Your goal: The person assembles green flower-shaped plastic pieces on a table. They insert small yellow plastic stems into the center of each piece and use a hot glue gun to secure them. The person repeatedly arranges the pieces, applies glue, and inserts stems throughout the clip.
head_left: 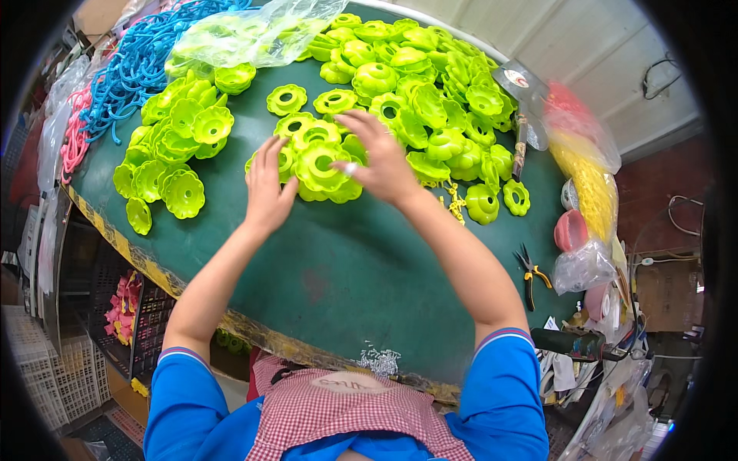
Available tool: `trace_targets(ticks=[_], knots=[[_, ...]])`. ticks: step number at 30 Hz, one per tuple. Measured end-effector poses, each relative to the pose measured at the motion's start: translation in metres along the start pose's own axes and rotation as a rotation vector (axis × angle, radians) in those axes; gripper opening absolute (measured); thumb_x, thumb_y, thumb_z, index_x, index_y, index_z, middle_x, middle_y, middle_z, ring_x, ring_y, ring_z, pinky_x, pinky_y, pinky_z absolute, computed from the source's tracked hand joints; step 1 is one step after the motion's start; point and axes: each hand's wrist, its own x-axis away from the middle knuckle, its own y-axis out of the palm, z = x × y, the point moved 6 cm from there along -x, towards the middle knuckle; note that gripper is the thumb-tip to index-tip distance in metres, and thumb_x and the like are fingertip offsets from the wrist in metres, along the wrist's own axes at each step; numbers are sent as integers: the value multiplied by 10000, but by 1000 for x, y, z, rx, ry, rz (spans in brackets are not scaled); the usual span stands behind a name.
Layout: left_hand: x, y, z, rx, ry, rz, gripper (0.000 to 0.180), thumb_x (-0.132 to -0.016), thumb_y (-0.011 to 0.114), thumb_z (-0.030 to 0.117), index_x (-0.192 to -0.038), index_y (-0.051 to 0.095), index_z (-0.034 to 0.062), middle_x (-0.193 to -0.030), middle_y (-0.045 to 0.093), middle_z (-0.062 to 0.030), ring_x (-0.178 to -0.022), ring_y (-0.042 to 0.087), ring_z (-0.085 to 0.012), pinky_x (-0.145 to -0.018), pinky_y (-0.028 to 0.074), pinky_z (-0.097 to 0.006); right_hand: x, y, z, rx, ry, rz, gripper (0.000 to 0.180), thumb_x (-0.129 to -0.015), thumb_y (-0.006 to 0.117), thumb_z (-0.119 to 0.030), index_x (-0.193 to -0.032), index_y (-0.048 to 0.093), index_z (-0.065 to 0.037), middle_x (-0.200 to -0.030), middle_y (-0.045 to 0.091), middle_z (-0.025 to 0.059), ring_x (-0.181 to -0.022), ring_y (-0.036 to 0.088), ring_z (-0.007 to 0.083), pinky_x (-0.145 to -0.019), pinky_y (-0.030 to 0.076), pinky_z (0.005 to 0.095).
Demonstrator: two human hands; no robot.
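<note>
Here two hands [269,188] [380,165] touch one stack of green flower-shaped pieces [319,165]

One head-worn fisheye view looks steeply down, close over the green table [346,269].

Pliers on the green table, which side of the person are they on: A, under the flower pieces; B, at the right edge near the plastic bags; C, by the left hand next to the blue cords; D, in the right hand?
B: the yellow-handled pliers lie on the green table at its right edge, beside a clear plastic bag, clear of both hands.
</note>
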Motion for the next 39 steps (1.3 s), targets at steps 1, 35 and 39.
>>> trace_targets(ticks=[1, 35, 39], knots=[[9, -4, 13, 40, 86, -5, 646, -810, 690, 203, -1407, 452, 141, -1487, 380, -151, -1376, 347, -383, -1108, 286, -516, 7, -18, 6, -20, -9, 35, 515, -778, 746, -164, -1265, 583, -132, -1249, 569, 172, -1206, 529, 393, -971, 488, 440], [-50, 95, 79, -364, 197, -343, 387, -770, 725, 123, -1151, 661, 120, -1027, 675, -99, -975, 642, -310, -895, 467, -449, 86, -59, 86, 320, 600, -238, 449, -830, 671, -180, -1247, 523, -103, -1009, 686, 201, -932, 661, 350, -1008, 299, 499], [-46, 49, 81, 180, -255, -179, 122, -876, 687, 148, -951, 688, 52, -1020, 670, -101, -978, 636, -271, -914, 475, -362, 107, -89, 65, 86, 645, 201, 412, -847, 636, -140, -1232, 502, -75, -1033, 674, 195, -991, 644, 365, -959, 409, 481]])
